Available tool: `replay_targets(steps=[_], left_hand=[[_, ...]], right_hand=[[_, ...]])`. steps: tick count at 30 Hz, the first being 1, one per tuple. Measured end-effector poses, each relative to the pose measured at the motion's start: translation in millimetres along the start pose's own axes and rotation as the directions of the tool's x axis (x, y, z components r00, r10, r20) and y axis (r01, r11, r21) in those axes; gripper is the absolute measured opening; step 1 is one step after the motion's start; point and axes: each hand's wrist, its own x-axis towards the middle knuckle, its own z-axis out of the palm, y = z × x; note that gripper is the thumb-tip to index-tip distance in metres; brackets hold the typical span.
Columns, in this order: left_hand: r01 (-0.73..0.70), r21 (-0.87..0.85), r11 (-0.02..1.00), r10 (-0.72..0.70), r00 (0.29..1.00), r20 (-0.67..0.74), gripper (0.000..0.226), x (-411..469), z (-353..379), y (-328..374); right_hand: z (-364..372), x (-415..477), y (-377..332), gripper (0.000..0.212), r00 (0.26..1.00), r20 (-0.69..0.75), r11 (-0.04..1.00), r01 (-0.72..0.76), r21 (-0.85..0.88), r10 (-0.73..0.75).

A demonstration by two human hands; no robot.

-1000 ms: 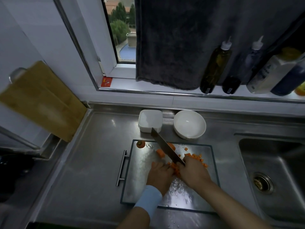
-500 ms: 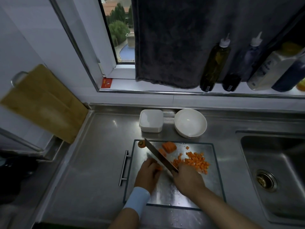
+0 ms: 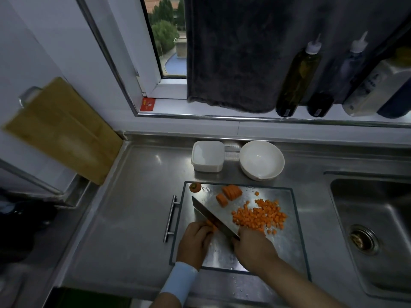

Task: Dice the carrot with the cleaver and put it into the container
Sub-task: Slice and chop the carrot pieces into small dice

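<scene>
My right hand (image 3: 253,246) grips the cleaver (image 3: 211,216), whose blade slants up-left across the steel cutting board (image 3: 287,245). My left hand (image 3: 194,240) presses carrot strips (image 3: 210,225) against the blade's left side. A heap of diced carrot (image 3: 259,216) lies right of the blade. Two sliced carrot chunks (image 3: 229,194) sit near the board's far edge, and the carrot's stem end (image 3: 195,187) rests at the far left corner. The white square container (image 3: 207,155) stands empty behind the board.
A white bowl (image 3: 261,160) stands beside the container. The sink (image 3: 373,230) lies to the right. A wooden board (image 3: 60,130) leans at the left wall. Bottles (image 3: 298,76) and a dark hanging towel (image 3: 233,52) line the windowsill.
Both hands and the cleaver have shifted left, away from the diced heap, which now lies uncovered. My left hand now holds carrot strips against the blade's left side.
</scene>
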Motion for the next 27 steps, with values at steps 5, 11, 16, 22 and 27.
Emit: replay_targets(steps=[5, 11, 16, 22, 27], left_hand=[[-0.061, -0.012, 0.998, 0.060, 0.998, -0.012, 0.006, 5.2, 0.6, -1.4], [-0.063, -0.028, 0.998, 0.062, 0.998, -0.033, 0.021, 0.8, 5.0, -8.8], [-0.106, 0.040, 0.994, 0.109, 0.992, -0.069, 0.021, 2.6, 1.6, -1.8], [-0.072, 0.022, 0.997, 0.073, 0.995, -0.069, 0.022, 1.1, 1.4, -2.2], [-0.044, -0.019, 0.999, 0.044, 0.999, 0.003, 0.019, 3.3, -3.8, 1.6]], right_hand=[[-0.6, -0.8, -3.0, 0.019, 1.000, 0.006, 0.998, 0.031, -0.058, -0.031], [-3.6, -13.2, -12.1, 0.018, 0.998, -0.001, 0.981, 0.069, -0.182, -0.070], [-6.5, -22.4, -20.9, 0.023, 0.997, 0.012, 0.970, 0.083, -0.229, -0.082], [-8.6, -22.4, -19.7, 0.024, 0.997, 0.011, 0.969, 0.081, -0.234, -0.080], [-8.4, -20.7, -12.2, 0.022, 0.995, -0.029, 0.962, 0.083, -0.260, -0.094]])
